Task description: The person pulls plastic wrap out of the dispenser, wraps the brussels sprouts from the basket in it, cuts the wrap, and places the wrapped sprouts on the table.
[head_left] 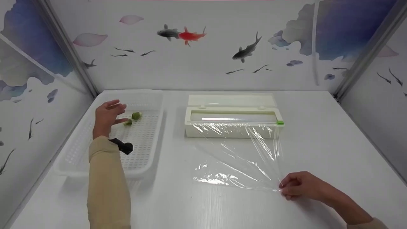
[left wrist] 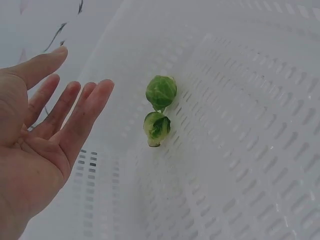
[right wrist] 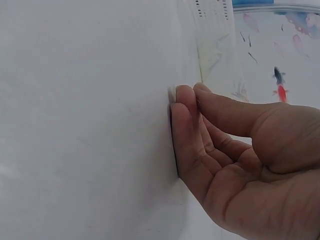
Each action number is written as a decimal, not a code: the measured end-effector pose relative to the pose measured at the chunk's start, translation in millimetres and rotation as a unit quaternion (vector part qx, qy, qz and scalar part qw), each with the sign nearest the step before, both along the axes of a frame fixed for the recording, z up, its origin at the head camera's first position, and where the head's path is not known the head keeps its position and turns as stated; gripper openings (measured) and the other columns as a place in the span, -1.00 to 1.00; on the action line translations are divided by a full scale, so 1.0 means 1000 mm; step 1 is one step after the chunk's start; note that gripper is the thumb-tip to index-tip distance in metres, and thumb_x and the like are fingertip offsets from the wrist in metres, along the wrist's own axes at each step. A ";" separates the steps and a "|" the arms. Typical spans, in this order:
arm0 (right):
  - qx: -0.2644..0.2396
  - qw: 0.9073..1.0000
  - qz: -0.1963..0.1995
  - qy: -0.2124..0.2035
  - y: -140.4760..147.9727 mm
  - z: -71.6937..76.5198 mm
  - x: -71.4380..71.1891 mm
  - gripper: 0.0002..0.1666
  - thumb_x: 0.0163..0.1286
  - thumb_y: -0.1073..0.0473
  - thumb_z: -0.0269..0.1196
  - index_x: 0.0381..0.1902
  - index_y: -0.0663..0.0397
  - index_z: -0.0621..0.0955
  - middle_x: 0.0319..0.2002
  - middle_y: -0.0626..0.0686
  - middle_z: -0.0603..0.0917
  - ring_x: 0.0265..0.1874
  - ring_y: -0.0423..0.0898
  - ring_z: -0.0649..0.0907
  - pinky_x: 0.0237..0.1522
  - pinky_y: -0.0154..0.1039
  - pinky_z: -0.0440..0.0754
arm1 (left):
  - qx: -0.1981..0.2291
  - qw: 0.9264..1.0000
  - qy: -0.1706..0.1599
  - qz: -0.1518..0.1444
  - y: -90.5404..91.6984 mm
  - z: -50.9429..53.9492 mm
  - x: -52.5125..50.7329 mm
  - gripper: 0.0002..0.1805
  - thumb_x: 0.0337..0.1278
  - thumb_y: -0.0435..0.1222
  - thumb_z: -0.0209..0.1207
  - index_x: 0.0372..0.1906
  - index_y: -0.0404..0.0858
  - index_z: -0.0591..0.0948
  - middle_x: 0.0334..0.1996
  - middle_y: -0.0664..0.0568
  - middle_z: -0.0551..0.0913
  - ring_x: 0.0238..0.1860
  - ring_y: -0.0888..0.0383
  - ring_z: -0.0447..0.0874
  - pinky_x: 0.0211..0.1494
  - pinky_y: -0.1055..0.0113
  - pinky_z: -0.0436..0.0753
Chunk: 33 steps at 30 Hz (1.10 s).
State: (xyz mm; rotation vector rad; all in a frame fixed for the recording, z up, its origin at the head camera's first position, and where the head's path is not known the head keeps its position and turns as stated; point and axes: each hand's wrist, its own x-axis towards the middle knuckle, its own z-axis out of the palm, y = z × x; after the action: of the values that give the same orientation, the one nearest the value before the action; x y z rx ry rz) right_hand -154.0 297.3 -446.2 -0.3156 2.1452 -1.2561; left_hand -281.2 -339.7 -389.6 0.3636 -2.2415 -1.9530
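My right hand (head_left: 300, 187) pinches plastic film (head_left: 233, 165) at the head view's lower right, running down from its long, crosswise box (head_left: 233, 110); only the left wrist view shows my relaxed left hand (left wrist: 42, 142) palm-side

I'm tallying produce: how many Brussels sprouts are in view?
2, both in the white basket: a farther sprout and a nearer sprout slightly left. The left sleeve covers part of the basket, so more may be hidden.

Sm. booth-type wkspace: wht tbl (head_left: 178, 203) closed in on 3 sides by fish-print panels (head_left: 206, 70) w/ metal corner posts (head_left: 66, 44).
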 end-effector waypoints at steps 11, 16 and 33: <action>-0.014 1.000 0.002 -0.008 0.001 -0.002 -0.001 -0.63 0.37 0.19 0.34 -0.04 0.41 0.60 -0.27 0.09 0.76 -0.35 -0.18 0.72 -0.24 -0.36 0.76 | 0.105 0.990 -0.019 0.097 0.015 -0.014 -0.006 -0.38 0.32 -0.26 0.25 0.44 -0.20 0.39 0.06 0.18 0.50 0.17 0.18 0.54 0.13 0.27 0.74; -0.019 1.000 0.000 -0.007 0.002 -0.004 -0.002 -0.62 0.36 0.18 0.35 -0.04 0.42 0.60 -0.27 0.07 0.76 -0.36 -0.20 0.72 -0.24 -0.37 0.76 | 0.093 0.987 -0.044 0.123 0.023 -0.012 -0.009 -0.41 0.34 -0.27 0.23 0.43 -0.17 0.41 0.35 0.01 0.42 0.42 0.09 0.35 0.26 0.24 0.67; -0.008 1.000 -0.012 -0.018 0.002 -0.002 -0.002 -0.63 0.36 0.19 0.35 -0.03 0.39 0.60 -0.28 0.07 0.76 -0.35 -0.17 0.72 -0.24 -0.38 0.76 | 0.151 0.975 -0.121 0.110 0.020 -0.027 -0.010 -0.34 0.39 -0.32 0.09 0.54 -0.12 0.24 0.46 -0.08 0.33 0.51 0.04 0.22 0.41 0.21 0.53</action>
State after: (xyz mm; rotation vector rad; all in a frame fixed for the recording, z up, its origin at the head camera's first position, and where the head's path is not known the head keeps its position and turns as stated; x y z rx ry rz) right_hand -156.2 299.1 -448.0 -0.2742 2.1156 -1.2832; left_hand -291.0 -319.4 -416.7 0.8916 -1.9211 -2.2263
